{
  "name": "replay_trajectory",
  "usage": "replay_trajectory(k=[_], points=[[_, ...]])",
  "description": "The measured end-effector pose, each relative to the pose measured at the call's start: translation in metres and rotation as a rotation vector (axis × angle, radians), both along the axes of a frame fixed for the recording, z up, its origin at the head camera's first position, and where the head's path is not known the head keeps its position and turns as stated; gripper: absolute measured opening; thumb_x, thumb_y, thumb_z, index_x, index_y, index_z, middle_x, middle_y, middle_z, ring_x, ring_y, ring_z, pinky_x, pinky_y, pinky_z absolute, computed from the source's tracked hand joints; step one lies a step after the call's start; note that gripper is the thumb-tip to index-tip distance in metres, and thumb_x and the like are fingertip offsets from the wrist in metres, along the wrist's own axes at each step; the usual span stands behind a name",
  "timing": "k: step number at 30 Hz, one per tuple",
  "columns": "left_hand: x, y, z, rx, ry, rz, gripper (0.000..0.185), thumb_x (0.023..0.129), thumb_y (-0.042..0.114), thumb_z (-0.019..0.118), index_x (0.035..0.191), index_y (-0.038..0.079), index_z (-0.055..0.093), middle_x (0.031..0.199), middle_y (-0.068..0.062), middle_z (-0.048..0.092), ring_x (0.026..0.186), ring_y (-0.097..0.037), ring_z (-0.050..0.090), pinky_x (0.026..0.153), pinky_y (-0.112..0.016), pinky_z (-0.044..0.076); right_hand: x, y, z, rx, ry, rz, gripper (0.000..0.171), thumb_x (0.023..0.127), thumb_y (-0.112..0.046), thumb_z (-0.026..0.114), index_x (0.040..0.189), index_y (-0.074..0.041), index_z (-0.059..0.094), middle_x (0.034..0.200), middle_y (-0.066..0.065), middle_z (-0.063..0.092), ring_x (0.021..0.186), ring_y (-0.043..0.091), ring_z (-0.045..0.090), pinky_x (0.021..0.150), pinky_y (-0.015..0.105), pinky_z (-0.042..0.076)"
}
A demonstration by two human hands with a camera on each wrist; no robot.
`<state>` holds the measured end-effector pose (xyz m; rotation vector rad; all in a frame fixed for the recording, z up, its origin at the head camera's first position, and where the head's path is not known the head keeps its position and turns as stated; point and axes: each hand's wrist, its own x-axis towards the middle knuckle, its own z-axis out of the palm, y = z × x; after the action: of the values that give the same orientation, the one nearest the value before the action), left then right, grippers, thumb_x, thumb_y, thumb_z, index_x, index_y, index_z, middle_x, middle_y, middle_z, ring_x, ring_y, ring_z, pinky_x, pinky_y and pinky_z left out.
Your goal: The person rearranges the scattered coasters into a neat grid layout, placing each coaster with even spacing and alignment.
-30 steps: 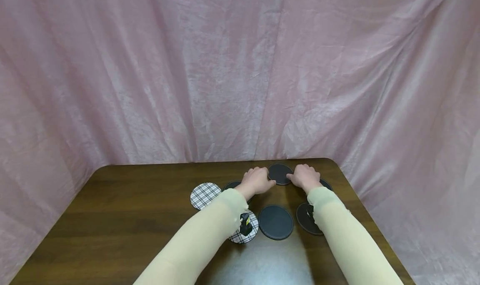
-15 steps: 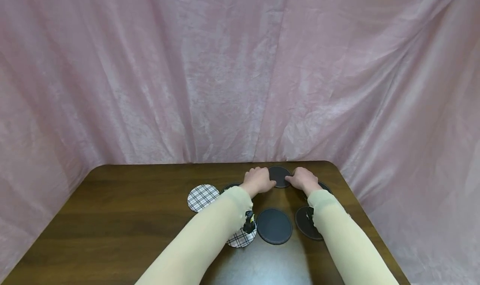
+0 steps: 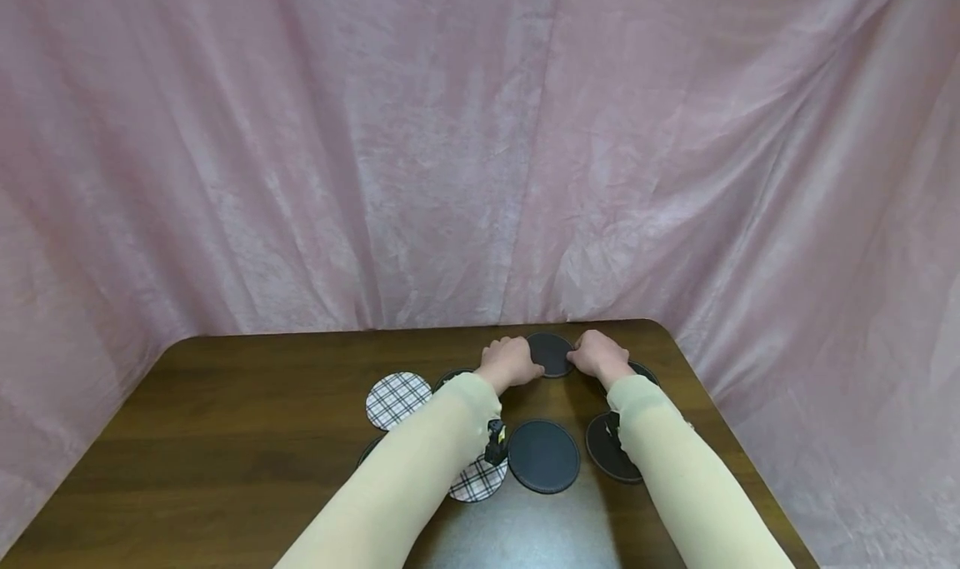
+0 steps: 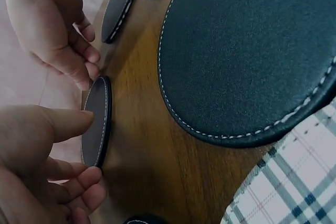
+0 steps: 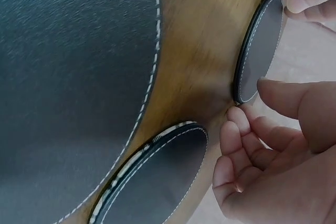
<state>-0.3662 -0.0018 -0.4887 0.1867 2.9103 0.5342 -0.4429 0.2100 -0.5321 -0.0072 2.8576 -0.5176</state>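
At the far edge of the table, a round black coaster (image 3: pixel 550 355) with pale stitching lies between my two hands. My left hand (image 3: pixel 510 362) pinches its left rim; in the left wrist view the thumb (image 4: pixel 79 123) is over the top and a fingertip is at the edge. On the opposite rim, my right hand (image 3: pixel 602 355) pinches the same coaster, thumb (image 5: pixel 281 95) at the top edge and fingers curled beside it. Closer to me lies another black coaster (image 3: pixel 543 456), flat on the wood.
Two plaid coasters, one farther left (image 3: pixel 397 400) and one nearer (image 3: pixel 477 484), lie by the left forearm, which partly covers the nearer one. More dark coasters, one of them (image 3: pixel 609 451) by the right sleeve, are partly hidden by the arms. A pink curtain (image 3: pixel 450 152) hangs behind the table (image 3: pixel 225 436).
The head view has shifted slightly. Both hands stay at the far coaster, and the right hand's fingers look more drawn in. The coasters keep their arrangement.
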Motion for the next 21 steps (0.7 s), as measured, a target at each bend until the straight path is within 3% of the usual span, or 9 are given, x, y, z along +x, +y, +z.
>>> replay_trajectory(k=[1,2,6,10,13,16,18,20,21], points=[[0.000,0.000,0.000,0.004,0.000,0.004,0.059,0.103,0.048,0.077,0.145,0.007,0.071,0.141,-0.014,0.069,0.134,-0.039,0.060,0.115,-0.059,0.043,0.000,-0.001,0.001,0.001,-0.004,-0.005,0.031,0.105,-0.033,0.072,0.081,-0.015,0.074,0.086,0.003,0.068,0.095,0.035,0.066,0.111,0.082,0.034],[0.007,0.000,0.011,0.006,-0.022,0.011,0.057,0.103,0.043,0.077,0.145,0.006,0.070,0.141,-0.015,0.069,0.135,-0.041,0.059,0.116,-0.060,0.042,-0.001,-0.002,0.000,-0.001,-0.015,-0.014,0.036,0.105,-0.034,0.072,0.074,-0.016,0.069,0.078,0.001,0.063,0.089,0.032,0.064,0.112,0.081,0.034],[0.006,-0.002,0.010,0.010,-0.020,0.037,0.058,0.102,0.042,0.079,0.145,0.005,0.068,0.140,-0.015,0.071,0.134,-0.041,0.061,0.116,-0.060,0.042,-0.008,-0.001,-0.010,-0.006,-0.051,-0.031,0.047,0.106,-0.037,0.071,0.064,-0.019,0.061,0.067,0.001,0.055,0.081,0.030,0.061,0.110,0.081,0.036],[-0.007,-0.008,-0.003,0.004,0.004,0.063,0.056,0.099,0.046,0.081,0.140,0.007,0.072,0.132,-0.014,0.074,0.131,-0.041,0.063,0.109,-0.060,0.046,-0.017,0.000,-0.024,-0.060,-0.046,-0.027,0.048,0.105,-0.042,0.071,0.063,-0.021,0.063,0.068,0.000,0.056,0.074,0.027,0.059,0.093,0.065,0.051],[-0.023,-0.014,-0.024,0.016,0.014,0.098,0.055,0.098,0.049,0.081,0.135,0.010,0.075,0.129,-0.013,0.075,0.123,-0.042,0.066,0.103,-0.061,0.048,-0.004,-0.009,-0.016,-0.142,0.021,0.003,0.048,0.103,-0.041,0.073,0.062,-0.019,0.060,0.066,0.000,0.052,0.067,0.024,0.052,0.072,0.047,0.047],[-0.037,-0.022,-0.039,0.063,-0.023,0.139,0.053,0.098,0.050,0.081,0.133,0.011,0.075,0.128,-0.011,0.075,0.114,-0.040,0.069,0.101,-0.062,0.048,0.021,-0.021,0.010,-0.232,0.088,-0.001,0.033,0.103,-0.035,0.077,0.081,-0.011,0.073,0.083,0.006,0.066,0.079,0.029,0.061,0.075,0.045,0.051],[-0.043,-0.027,-0.044,0.096,-0.043,0.154,0.052,0.097,0.052,0.081,0.130,0.011,0.076,0.124,-0.009,0.076,0.107,-0.037,0.071,0.102,-0.062,0.047,0.035,-0.030,0.028,-0.309,0.090,-0.051,0.024,0.104,-0.029,0.077,0.105,-0.005,0.077,0.109,0.013,0.072,0.101,0.034,0.066,0.089,0.050,0.054],[-0.051,-0.031,-0.052,0.119,-0.029,0.149,0.051,0.097,0.055,0.080,0.124,0.013,0.076,0.118,-0.006,0.076,0.102,-0.033,0.071,0.100,-0.062,0.047,0.060,-0.039,0.055,-0.408,0.076,-0.095,0.032,0.105,-0.021,0.075,0.128,0.001,0.071,0.132,0.020,0.067,0.121,0.040,0.063,0.104,0.055,0.051],[-0.052,-0.033,-0.054,0.120,-0.013,0.143,0.048,0.097,0.055,0.079,0.121,0.013,0.076,0.115,-0.005,0.076,0.099,-0.032,0.071,0.098,-0.061,0.047,0.068,-0.042,0.062,-0.455,0.070,-0.110,0.033,0.107,-0.019,0.072,0.131,0.003,0.068,0.135,0.022,0.066,0.124,0.041,0.062,0.106,0.055,0.050]])
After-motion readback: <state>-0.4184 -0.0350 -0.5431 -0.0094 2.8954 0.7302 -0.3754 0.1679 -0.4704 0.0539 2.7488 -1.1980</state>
